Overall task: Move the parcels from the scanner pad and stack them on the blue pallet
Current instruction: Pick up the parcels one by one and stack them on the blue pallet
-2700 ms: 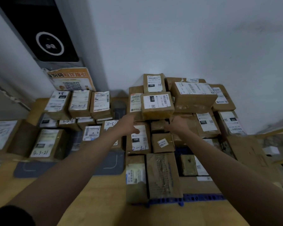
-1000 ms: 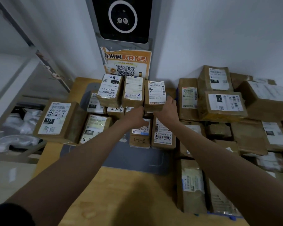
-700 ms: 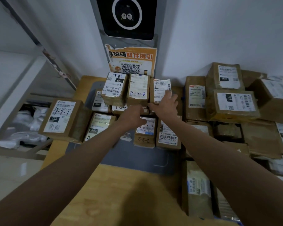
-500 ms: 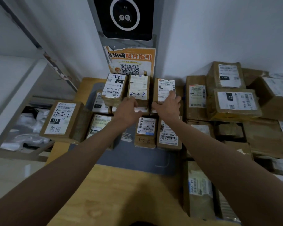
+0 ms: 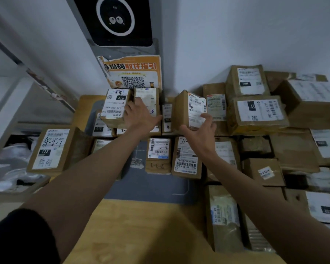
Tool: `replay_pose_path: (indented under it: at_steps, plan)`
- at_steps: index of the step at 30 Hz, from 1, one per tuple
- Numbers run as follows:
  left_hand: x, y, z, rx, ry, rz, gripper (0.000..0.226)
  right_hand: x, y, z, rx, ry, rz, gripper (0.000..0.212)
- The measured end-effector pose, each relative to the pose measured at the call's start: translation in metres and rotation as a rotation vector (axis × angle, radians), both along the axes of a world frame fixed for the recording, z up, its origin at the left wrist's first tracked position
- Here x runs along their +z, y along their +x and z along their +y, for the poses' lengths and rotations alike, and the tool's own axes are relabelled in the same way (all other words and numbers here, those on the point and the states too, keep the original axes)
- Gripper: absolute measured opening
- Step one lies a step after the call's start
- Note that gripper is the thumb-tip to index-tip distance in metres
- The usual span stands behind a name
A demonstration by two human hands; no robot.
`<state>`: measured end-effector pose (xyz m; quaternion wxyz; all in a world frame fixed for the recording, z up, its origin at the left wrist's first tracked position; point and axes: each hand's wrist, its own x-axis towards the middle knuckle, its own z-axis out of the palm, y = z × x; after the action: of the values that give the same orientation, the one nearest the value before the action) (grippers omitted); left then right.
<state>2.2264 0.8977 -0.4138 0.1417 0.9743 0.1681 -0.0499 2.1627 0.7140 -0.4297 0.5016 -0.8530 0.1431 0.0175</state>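
The right hand (image 5: 199, 131) is lifting one parcel (image 5: 189, 111) at one o'clock; the left hand (image 5: 141, 119) is lying flat, gripping nothing; many boxes are waiting on the scanner pad (image 5: 151, 187).

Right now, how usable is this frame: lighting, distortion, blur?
Head view: dim, bluish light with no glare; wide-angle bending curves the grey shelf frame; print is legible on the brown cardboard parcel gripped by the right hand, softer on the parcel under the left hand.
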Motion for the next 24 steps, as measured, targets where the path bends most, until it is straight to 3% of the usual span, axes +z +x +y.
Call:
replay_pose_path:
  at_steps: [10, 18, 24]
  plan:
    - [0.016, -0.033, 0.003, -0.021, -0.069, -0.121, 0.093, 0.03, -0.03, -0.004, -0.013, 0.088, -0.082, 0.086]
    - [0.061, -0.138, 0.001, -0.168, -0.167, -0.075, 0.09, 0.065, -0.147, -0.027, 0.039, 0.005, -0.048, 0.101]
    - [0.057, -0.235, -0.029, -0.226, -0.252, -0.068, 0.096, 0.08, -0.245, -0.062, -0.031, -0.025, -0.008, 0.113]
